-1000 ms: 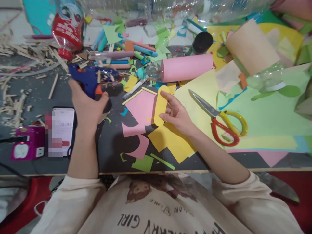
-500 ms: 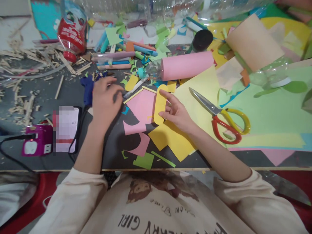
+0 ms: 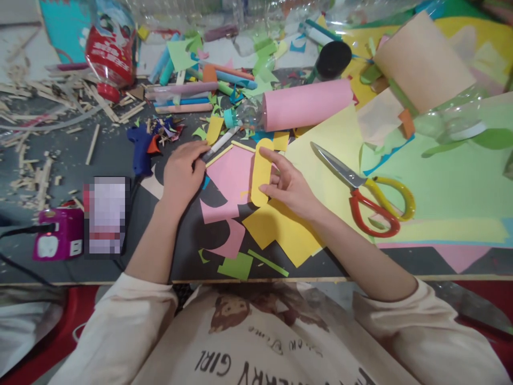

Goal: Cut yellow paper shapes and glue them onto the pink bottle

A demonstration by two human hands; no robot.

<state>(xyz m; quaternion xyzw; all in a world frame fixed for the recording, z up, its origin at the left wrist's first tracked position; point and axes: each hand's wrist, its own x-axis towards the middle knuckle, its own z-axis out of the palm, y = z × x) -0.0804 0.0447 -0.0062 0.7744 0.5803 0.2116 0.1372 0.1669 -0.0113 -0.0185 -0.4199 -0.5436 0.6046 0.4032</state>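
My right hand (image 3: 290,187) pinches a yellow paper strip with rounded ends (image 3: 261,170), the index finger stretched along its top edge. The strip stands over a pink paper piece (image 3: 232,176) on the dark table. My left hand (image 3: 181,172) lies to the left of the pink piece, its fingers pressed together on the near end of a pale stick (image 3: 219,144). A blue glue gun (image 3: 140,147) lies on the table just left of that hand, untouched.
Red and yellow scissors (image 3: 360,192) lie to the right on yellow paper. A pink paper roll (image 3: 306,104) and a tan roll (image 3: 425,64) lie behind. A phone (image 3: 105,214) and a purple plug block (image 3: 56,240) sit at the left, beside wood splinters (image 3: 40,107). Paper scraps litter the table edge (image 3: 360,278).
My left hand has laid the glue gun down and moved right to the pale stick. The right hand has kept hold of the yellow strip, barely moving.
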